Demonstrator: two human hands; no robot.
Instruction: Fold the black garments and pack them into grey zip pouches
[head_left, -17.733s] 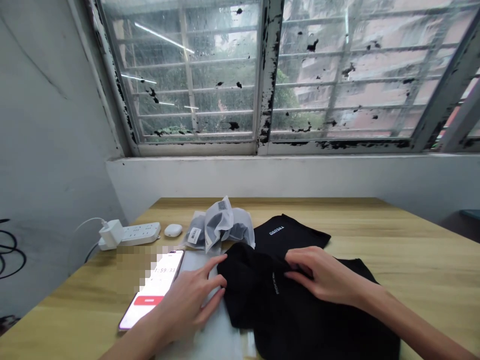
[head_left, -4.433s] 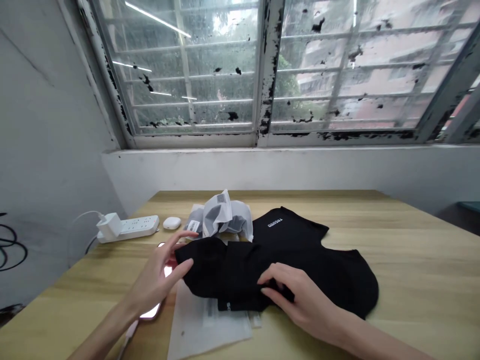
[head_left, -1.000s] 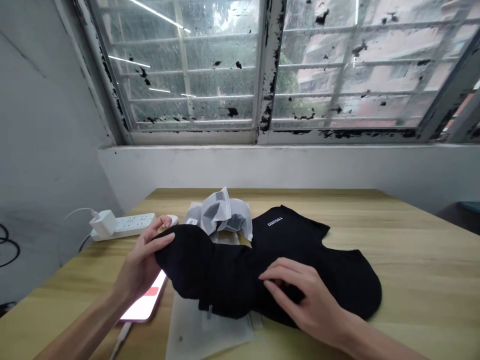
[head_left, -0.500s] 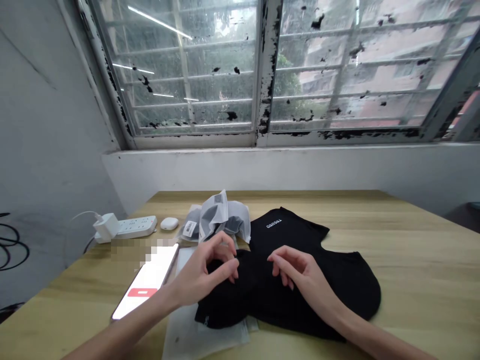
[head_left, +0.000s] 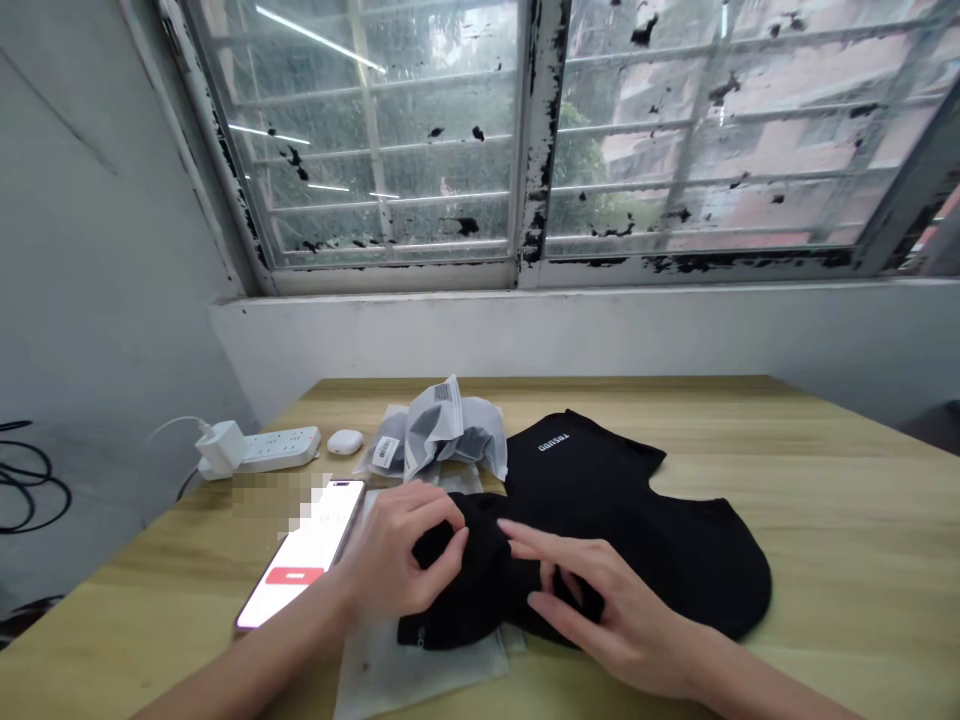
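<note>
A black cloth garment with white lettering lies spread on the table. Its left part is bunched up between my hands, over a frosted plastic bag. My left hand is closed in a pinch at the bunched cloth, thumb and forefinger nearly meeting on it. From the right, my right hand reaches over the garment with thumb and forefinger apart. Its forefinger tip touches the raised fold, while the other fingers curl over the cloth and are partly hidden.
Frosted bags with dark contents lie behind my left hand. Left of it are a lit phone, a white earbud case and a power strip with a charger plugged in. A window wall bounds the wooden table behind.
My right hand has moved left and down, its fingers spreading onto the cloth. My left hand's thumb and forefinger have closed together. The garment's left part is more bunched.
</note>
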